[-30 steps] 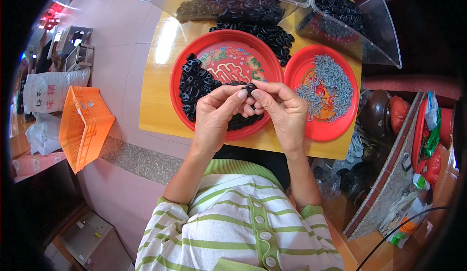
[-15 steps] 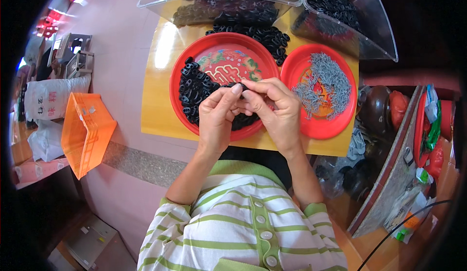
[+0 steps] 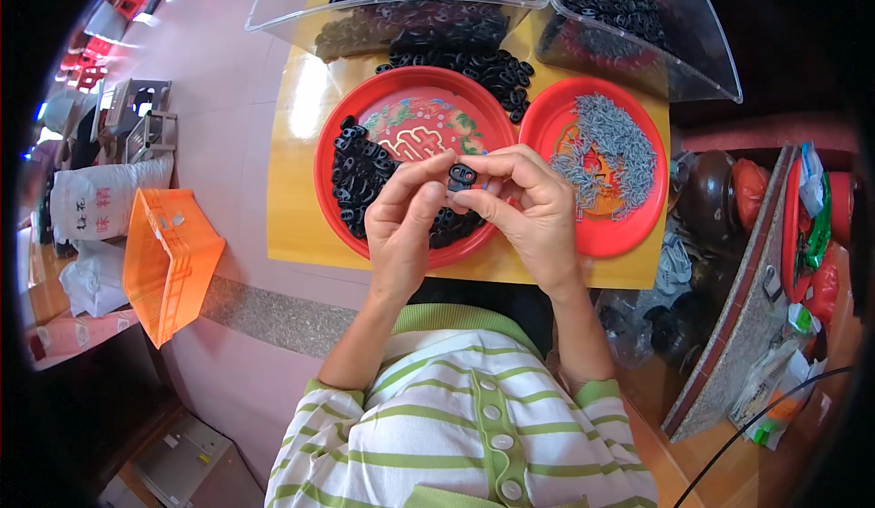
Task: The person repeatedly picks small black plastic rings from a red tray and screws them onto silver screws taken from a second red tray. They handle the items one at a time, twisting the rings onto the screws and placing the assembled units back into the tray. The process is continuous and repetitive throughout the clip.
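Note:
Both my hands meet over the front of a large red round tray [image 3: 410, 73] and hold one small black two-hole plastic piece [image 3: 461, 177], which looks like a cord lock, between the fingertips. My left hand [image 3: 401, 216] grips its left side. On its other side, the thumb and forefinger of my right hand [image 3: 533, 212] pinch it. More such black pieces [image 3: 357, 175] lie heaped along the left and front of the tray. To the right, a smaller red tray [image 3: 611, 246] bears many thin grey pieces [image 3: 618, 148], too small to tell the kind.
At the back of the yellow table [image 3: 292, 225] stand two clear plastic boxes, a left box [image 3: 401, 0] and a right box [image 3: 715, 61], full of black pieces, some spilled [image 3: 492, 75] in front. An orange crate [image 3: 173, 262] is at the left. Jars [image 3: 709, 194] and bags crowd the right.
My fingers have spread a little and the black piece, mostly hidden before, now shows its two holes. The whole view has shifted slightly.

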A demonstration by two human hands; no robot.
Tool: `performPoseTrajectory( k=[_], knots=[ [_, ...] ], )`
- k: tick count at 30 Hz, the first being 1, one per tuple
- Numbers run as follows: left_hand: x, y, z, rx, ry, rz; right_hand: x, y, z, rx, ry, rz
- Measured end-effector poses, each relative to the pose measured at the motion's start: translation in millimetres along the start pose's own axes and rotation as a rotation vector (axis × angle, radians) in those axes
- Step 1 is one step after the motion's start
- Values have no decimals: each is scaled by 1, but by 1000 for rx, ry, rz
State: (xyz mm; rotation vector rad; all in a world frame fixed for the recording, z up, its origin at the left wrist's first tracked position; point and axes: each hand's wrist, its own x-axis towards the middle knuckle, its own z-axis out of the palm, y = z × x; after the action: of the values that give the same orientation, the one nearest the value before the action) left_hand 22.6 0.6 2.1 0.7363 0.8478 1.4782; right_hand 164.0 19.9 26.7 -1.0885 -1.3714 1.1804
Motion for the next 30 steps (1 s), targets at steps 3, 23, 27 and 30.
performPoseTrajectory(
  k=[3, 23, 27, 30],
  knots=[
    [-2, 2, -4, 80, -50, 9, -1, -2, -4, 12, -38, 5],
    [0, 1, -19, 192, -227, 211, -4, -4, -8, -46, -154, -89],
    [-4, 5, -17, 305, -250, 233, -9, -12, -12, -140, -161, -111],
    [-8, 5, -15, 340, -268, 279, -17, -17, -15, -158, -176, -121]
  ],
)
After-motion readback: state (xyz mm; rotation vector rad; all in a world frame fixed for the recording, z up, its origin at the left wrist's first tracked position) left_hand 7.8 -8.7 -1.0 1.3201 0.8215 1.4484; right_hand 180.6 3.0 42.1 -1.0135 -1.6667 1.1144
